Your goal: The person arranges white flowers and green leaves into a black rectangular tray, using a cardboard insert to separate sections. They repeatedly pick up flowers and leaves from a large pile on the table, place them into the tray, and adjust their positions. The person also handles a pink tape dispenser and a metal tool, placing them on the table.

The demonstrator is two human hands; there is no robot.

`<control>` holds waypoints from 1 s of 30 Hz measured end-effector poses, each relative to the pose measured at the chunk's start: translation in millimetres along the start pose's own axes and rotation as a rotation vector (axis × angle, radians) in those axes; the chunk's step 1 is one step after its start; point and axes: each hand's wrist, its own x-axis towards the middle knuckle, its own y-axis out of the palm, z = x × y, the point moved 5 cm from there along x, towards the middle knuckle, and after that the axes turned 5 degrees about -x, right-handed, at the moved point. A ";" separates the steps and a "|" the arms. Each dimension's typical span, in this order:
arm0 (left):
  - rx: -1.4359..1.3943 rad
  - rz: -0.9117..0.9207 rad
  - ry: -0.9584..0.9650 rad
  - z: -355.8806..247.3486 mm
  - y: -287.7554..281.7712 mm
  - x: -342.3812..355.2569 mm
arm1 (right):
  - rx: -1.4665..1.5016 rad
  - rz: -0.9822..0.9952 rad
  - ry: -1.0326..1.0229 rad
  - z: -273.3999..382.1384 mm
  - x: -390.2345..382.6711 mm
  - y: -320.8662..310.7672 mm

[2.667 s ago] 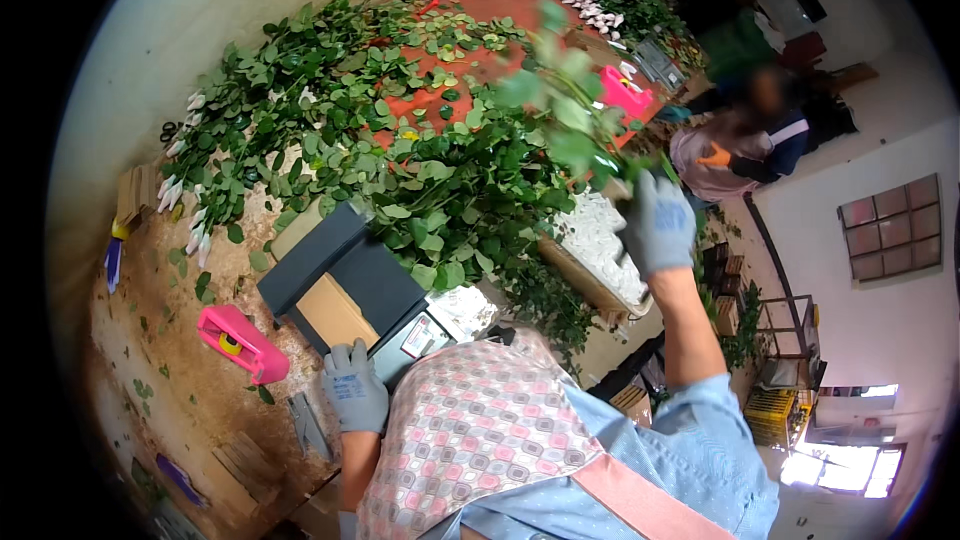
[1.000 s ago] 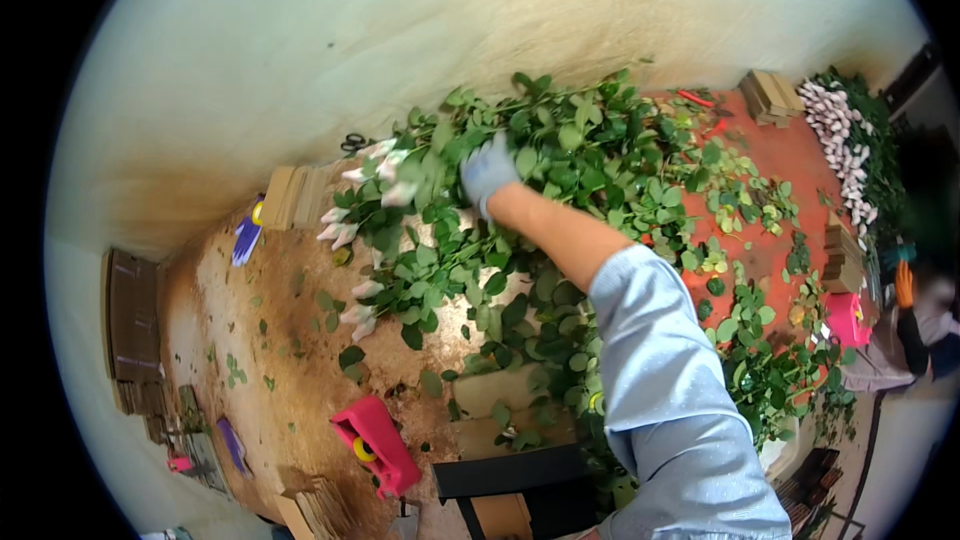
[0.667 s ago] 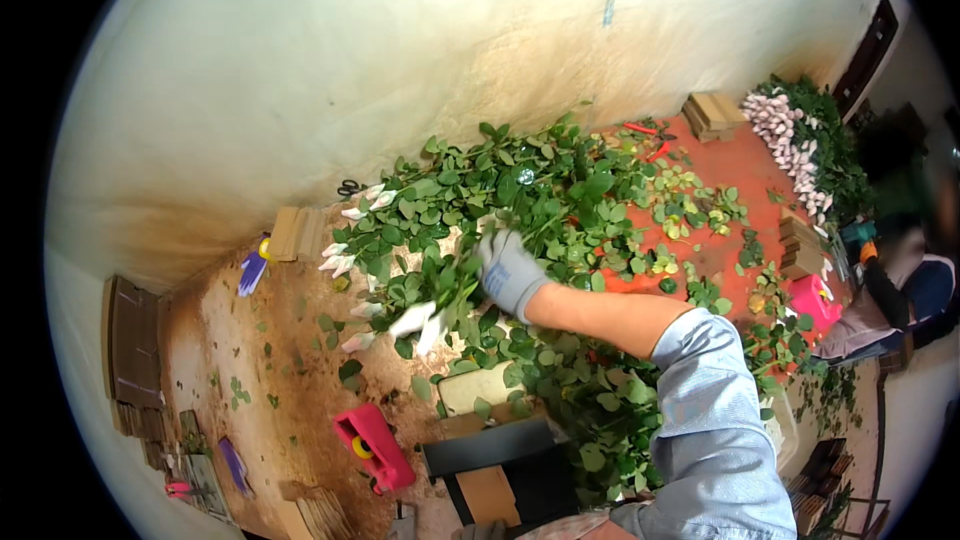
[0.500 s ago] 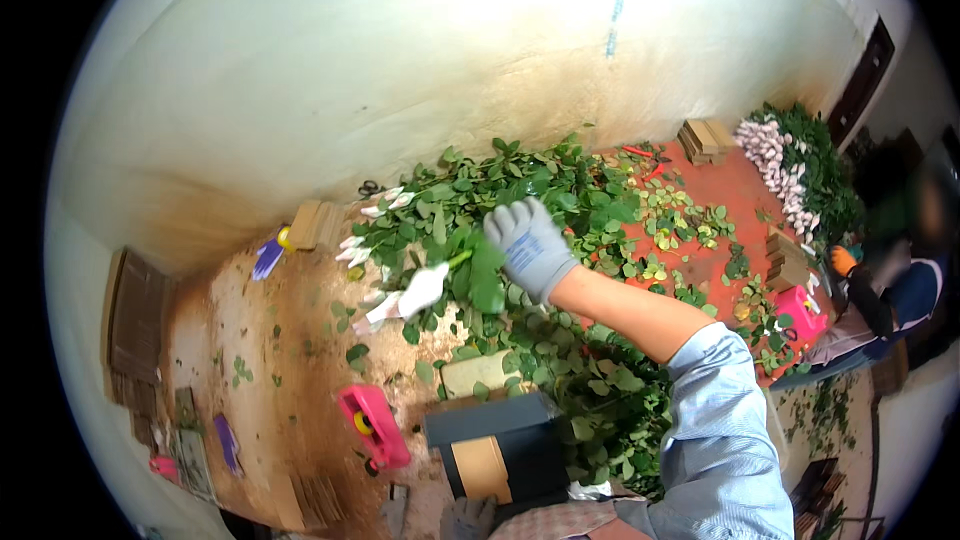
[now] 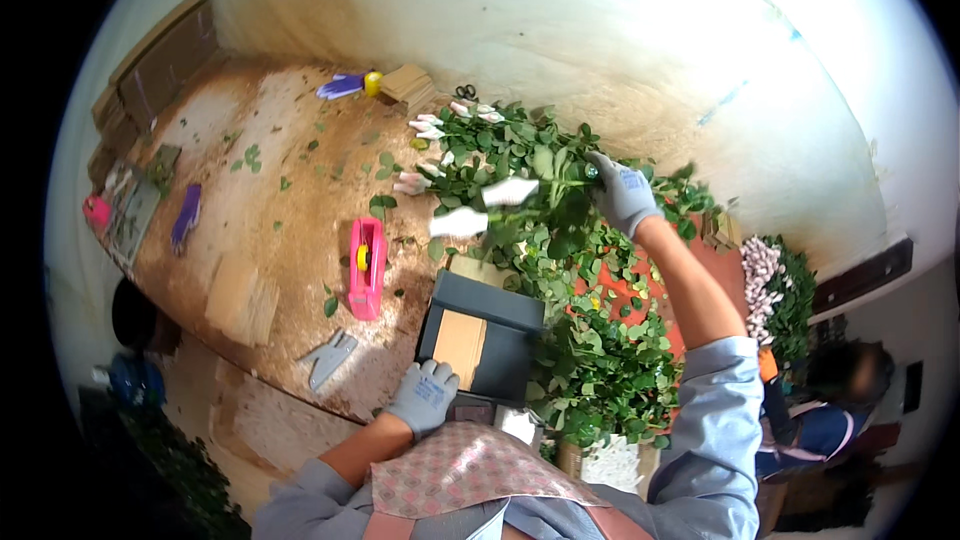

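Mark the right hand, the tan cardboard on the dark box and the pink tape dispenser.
Right hand (image 5: 624,196): head view, on its gloved back.
Tan cardboard (image 5: 460,339): head view, middle of its flat face.
Pink tape dispenser (image 5: 367,287): head view, on its body.

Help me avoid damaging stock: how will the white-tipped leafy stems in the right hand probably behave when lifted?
The leafy stems are probably fairly stiff, reaching out nearly straight from the right hand. Their white tips could be fragile, as they look wrapped. The overlapping leaves may snag the piled greenery beside them.
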 end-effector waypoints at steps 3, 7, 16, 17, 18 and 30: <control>-0.016 0.021 -0.016 -0.7 -1.9 3.1 | -0.146 -0.220 0.029 15.8 -4.9 -5.1; -0.025 0.027 -0.023 1.1 3.9 2.9 | -0.336 -0.102 0.003 44.0 -3.4 -23.1; -0.052 0.028 -0.080 0.6 4.4 0.0 | -0.363 0.426 -0.174 175.5 -162.4 -12.1; -0.047 0.033 -0.084 -1.7 0.8 2.3 | -0.313 0.548 -0.141 179.1 -179.6 11.1; -0.035 0.041 -0.090 -2.7 -3.1 3.1 | -0.255 0.665 -0.111 184.4 -196.4 34.3; -0.083 0.005 -0.054 2.5 -0.1 4.4 | -0.045 0.382 -0.110 235.1 -204.4 38.7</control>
